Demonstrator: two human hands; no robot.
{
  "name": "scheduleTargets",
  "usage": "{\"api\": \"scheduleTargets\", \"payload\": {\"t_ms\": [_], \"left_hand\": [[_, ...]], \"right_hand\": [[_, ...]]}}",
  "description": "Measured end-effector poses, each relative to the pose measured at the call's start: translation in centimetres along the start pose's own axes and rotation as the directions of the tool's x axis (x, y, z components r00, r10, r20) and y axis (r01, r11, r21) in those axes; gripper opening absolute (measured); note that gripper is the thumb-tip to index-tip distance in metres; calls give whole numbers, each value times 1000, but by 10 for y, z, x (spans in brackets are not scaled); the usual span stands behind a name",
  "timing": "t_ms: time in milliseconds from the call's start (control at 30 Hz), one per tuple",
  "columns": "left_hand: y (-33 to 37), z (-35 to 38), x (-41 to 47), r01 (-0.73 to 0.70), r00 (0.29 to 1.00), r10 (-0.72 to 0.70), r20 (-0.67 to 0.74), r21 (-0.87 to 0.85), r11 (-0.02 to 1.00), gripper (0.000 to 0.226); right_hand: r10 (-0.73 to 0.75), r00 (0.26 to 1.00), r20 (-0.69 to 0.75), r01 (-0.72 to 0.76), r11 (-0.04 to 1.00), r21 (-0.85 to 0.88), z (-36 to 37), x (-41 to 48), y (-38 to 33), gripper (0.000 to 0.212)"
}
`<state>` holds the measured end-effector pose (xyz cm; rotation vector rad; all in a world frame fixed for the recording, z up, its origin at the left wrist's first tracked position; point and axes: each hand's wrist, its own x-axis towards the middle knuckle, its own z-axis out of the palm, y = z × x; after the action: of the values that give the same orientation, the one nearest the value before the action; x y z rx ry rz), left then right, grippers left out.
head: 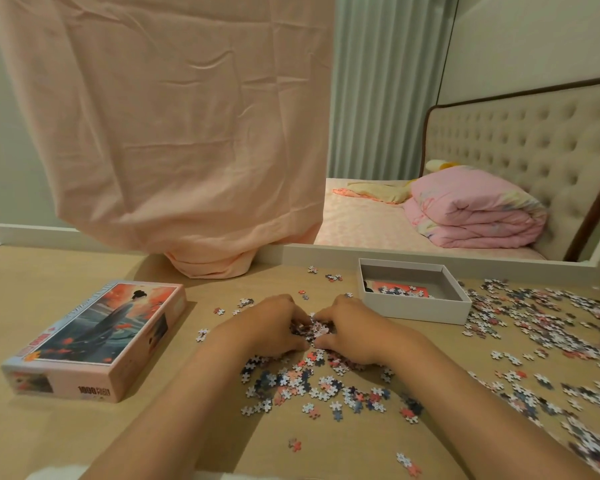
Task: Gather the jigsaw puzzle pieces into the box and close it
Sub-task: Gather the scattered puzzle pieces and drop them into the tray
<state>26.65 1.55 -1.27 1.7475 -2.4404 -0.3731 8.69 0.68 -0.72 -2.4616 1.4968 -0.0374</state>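
Fingers [293,317] of left hand [274,325] and right hand [353,330] curl inward, cupping a heap of puzzle pieces [313,331] on the counter [187,431]; I log the open box [416,310] just beyond.

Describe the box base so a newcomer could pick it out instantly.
On the wooden table, look just beyond the right hand. The box base is the open white tray there, with a few puzzle pieces inside. Unlike the picture-printed lid lying far left, its walls are plain.

pink box lid [94,337], white box [416,308], peach cloth [174,133]
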Motion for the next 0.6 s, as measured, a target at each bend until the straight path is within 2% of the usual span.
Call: {"api": "scheduleTargets", "payload": {"t_ms": [133,267,300,433,600], "left_hand": [[5,4,0,-33,995,32,-91,-8,999,29],[8,5,1,-56,987,50,-154,-40,998,27],[9,6,1,-57,985,48,-166,-47,997,27],[11,7,2,-58,978,29,-204,-135,989,18],[17,9,10,-49,974,-14,-224,-273,961,12]], "right_hand": [[-3,999,-54,8,995,98,-6,-2,6,32],[31,998,-49,-26,994,106,-6,-4,8,58],[33,998,-44,-28,995,98,-5,-3,8,57],[33,998,-57,-24,990,139,-10,-2,14,26],[78,996,-36,-66,960,271,-21,-6,29,15]]}}
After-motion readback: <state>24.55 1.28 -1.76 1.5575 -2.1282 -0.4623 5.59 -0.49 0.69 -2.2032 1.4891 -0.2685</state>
